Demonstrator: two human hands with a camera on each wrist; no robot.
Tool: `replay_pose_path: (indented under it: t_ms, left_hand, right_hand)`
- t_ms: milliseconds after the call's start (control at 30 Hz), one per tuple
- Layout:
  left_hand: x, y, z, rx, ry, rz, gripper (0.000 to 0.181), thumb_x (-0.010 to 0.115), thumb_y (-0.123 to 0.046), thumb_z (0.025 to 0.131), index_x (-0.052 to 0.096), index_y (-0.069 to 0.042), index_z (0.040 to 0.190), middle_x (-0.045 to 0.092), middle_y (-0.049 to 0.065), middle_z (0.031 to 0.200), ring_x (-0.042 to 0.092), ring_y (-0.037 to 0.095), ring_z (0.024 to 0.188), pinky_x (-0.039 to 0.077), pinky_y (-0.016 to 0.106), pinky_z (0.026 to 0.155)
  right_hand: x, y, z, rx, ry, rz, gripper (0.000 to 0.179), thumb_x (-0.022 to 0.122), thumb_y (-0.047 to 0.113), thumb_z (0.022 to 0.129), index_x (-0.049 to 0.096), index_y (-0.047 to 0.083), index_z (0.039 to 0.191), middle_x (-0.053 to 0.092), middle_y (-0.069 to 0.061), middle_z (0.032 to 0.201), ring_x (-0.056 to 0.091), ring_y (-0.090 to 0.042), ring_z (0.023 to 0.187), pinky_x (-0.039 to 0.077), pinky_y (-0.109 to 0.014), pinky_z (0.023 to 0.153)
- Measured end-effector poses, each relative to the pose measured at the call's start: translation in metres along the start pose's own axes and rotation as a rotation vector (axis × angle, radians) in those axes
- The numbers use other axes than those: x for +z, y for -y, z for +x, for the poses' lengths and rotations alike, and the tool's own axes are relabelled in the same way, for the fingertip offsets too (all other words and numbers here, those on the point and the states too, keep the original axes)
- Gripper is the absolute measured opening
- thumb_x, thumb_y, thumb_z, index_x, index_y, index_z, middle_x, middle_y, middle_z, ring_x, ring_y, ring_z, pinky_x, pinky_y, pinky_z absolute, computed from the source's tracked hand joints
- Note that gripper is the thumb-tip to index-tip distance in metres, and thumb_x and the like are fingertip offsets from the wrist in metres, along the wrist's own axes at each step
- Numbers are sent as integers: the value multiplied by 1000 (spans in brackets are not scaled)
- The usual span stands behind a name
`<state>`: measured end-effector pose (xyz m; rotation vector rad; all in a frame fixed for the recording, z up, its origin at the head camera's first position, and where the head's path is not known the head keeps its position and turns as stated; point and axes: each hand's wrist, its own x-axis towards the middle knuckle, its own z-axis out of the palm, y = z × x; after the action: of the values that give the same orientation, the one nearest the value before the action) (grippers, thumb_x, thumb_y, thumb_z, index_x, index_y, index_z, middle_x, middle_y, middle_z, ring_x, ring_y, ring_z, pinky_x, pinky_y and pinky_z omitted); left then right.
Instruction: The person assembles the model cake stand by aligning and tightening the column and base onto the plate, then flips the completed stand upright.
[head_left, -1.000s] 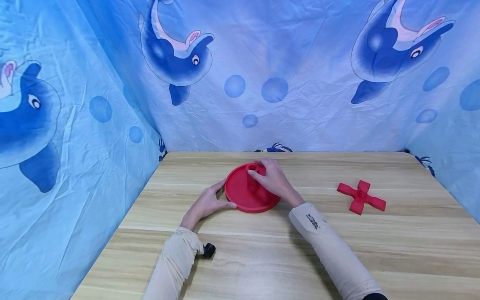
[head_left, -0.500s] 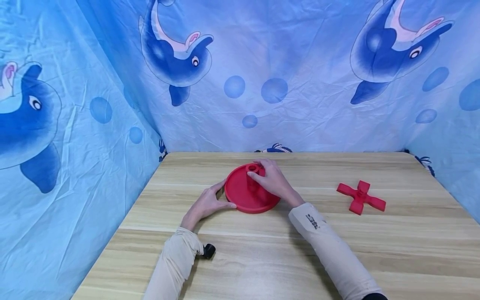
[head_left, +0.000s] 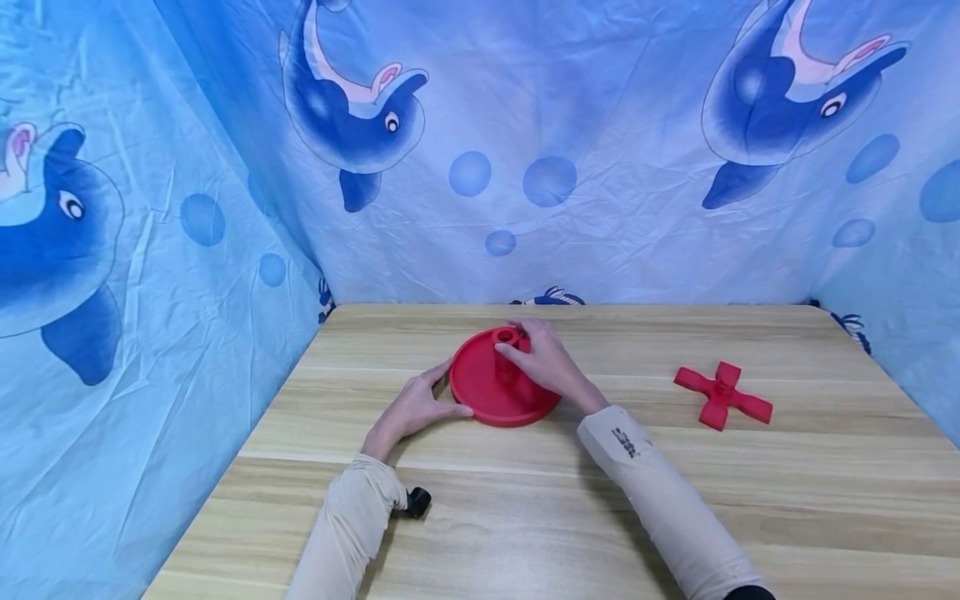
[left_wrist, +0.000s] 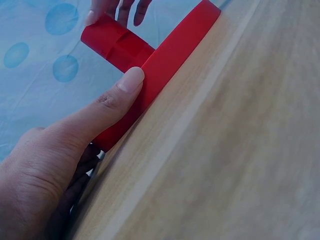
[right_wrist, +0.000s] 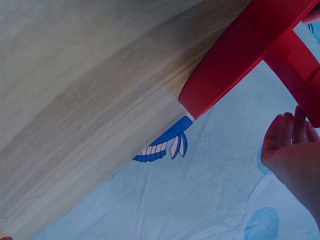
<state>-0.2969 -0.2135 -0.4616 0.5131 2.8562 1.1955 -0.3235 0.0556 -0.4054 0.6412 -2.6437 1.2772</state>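
A round red base (head_left: 476,379) with a raised rim lies flat on the wooden table. From its middle rises a hollow red tube (head_left: 506,357), upright, its open end facing up. My left hand (head_left: 412,407) holds the base by its left edge, thumb at the near side and fingers around the far side. In the left wrist view the thumb presses on the base's rim (left_wrist: 175,50). The thumb and fingers of my right hand (head_left: 549,358) grip the tube near its top. In the right wrist view, the fingertips meet the tube's upper end.
A red cross-shaped piece (head_left: 723,394) with four flared arms and a small raised centre lies on the right of the wooden table (head_left: 510,517). Blue curtains (head_left: 600,233) printed with dolphins hang behind the table and at both sides. A small black device (head_left: 418,502) sits at the left cuff.
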Motion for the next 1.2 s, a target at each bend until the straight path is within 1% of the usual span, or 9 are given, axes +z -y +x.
replay_pose_path:
  t_ms: [133, 367, 533, 700, 767, 900, 1033, 1200]
  left_hand:
    - [1, 1, 1, -2, 2, 2, 112, 89, -63, 71, 39, -21, 162, 47, 4, 158, 40, 27, 146, 37, 51, 116]
    - [1, 2, 1, 1, 2, 0, 110, 89, -62, 72, 39, -20, 161, 47, 5, 157, 41, 27, 146, 37, 52, 116]
    - [2, 3, 2, -9, 6, 1, 111, 89, -62, 72, 39, -20, 161, 47, 4, 158, 41, 26, 145, 38, 51, 116]
    - [2, 2, 2, -7, 4, 2, 112, 89, -62, 71, 39, -20, 162, 46, 4, 158, 40, 27, 146, 37, 51, 116]
    - [2, 2, 2, -6, 3, 5, 112, 89, -62, 71, 39, -21, 162, 47, 5, 158, 41, 27, 145, 37, 51, 116]
    - [2, 1, 2, -8, 3, 8, 111, 90, -61, 72, 39, -20, 162, 46, 5, 158, 41, 27, 145, 38, 50, 116]
    - [1, 1, 2, -8, 4, 10, 111, 89, -62, 72, 39, -19, 162, 46, 6, 158, 41, 28, 146, 39, 50, 115]
    - [0, 2, 2, -4, 2, 11, 111, 89, -61, 72, 38, -18, 162, 45, 6, 158, 40, 28, 146, 38, 50, 116]
  right_hand:
    - [-1, 1, 0, 24, -7, 10, 64, 74, 29, 98, 50, 2, 150, 51, -18, 146, 44, -35, 137, 56, -52, 95]
    - [-5, 2, -2, 0, 18, 18, 64, 73, 21, 98, 47, 4, 154, 50, -18, 147, 44, -35, 136, 58, -50, 93]
    - [-4, 2, -1, -24, 20, 23, 58, 72, 21, 99, 51, 4, 151, 53, -17, 146, 48, -34, 135, 57, -49, 96]
    - [-2, 2, 0, 2, -2, 6, 57, 75, 27, 98, 56, 4, 146, 56, -15, 140, 51, -32, 131, 58, -49, 93]
    - [-2, 2, 0, 11, -2, 1, 57, 75, 29, 98, 56, 5, 146, 56, -14, 141, 49, -32, 132, 58, -49, 93]
    - [-5, 3, -1, -12, 10, -6, 56, 73, 25, 99, 55, 5, 148, 55, -15, 143, 48, -34, 133, 57, -51, 94]
    - [-5, 3, -1, -41, 19, -12, 54, 71, 21, 99, 55, 4, 148, 55, -16, 143, 50, -33, 132, 57, -49, 96]
    - [-3, 2, 0, -18, 11, 10, 55, 75, 22, 97, 56, 5, 146, 57, -15, 140, 53, -32, 130, 58, -47, 94]
